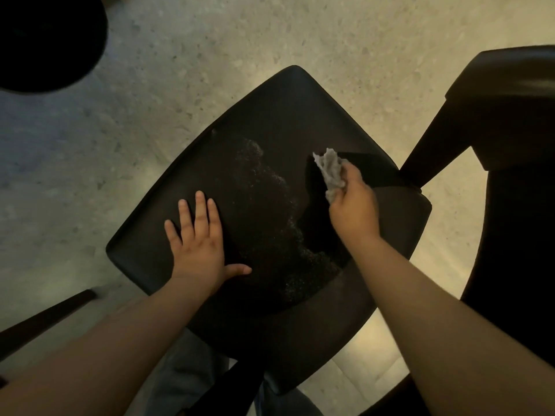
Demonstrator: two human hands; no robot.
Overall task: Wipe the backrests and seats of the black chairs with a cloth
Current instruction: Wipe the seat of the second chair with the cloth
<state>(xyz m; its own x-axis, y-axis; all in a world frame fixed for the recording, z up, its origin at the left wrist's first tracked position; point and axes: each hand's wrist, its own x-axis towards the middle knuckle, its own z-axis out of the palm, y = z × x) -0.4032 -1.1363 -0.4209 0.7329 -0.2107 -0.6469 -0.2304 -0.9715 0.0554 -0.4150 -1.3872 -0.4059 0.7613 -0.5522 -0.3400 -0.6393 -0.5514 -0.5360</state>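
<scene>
The left hand (pixel 199 241) lies flat on the seat of the black chair (pixel 270 115), fingers straight and slightly spread, thumb out to the side, holding nothing. The right hand (pixel 354 205) has its fingers curled round a cloth (pixel 329 172), which sticks out above the knuckles over the right part of the same seat; whether the cloth touches the surface cannot be told. The cloth is pale grey, crumpled and nubbly in texture. The seat is matt black with rounded corners, turned cornerwise to the camera, and a band of fine glinting speckles (pixel 264 205) runs across its middle between the two hands. A second black chair (pixel 510 115) stands just beside it on the right. Both stand on a pale speckled floor (pixel 210 40), and a dark round shape (pixel 45 40) fills the upper left corner
</scene>
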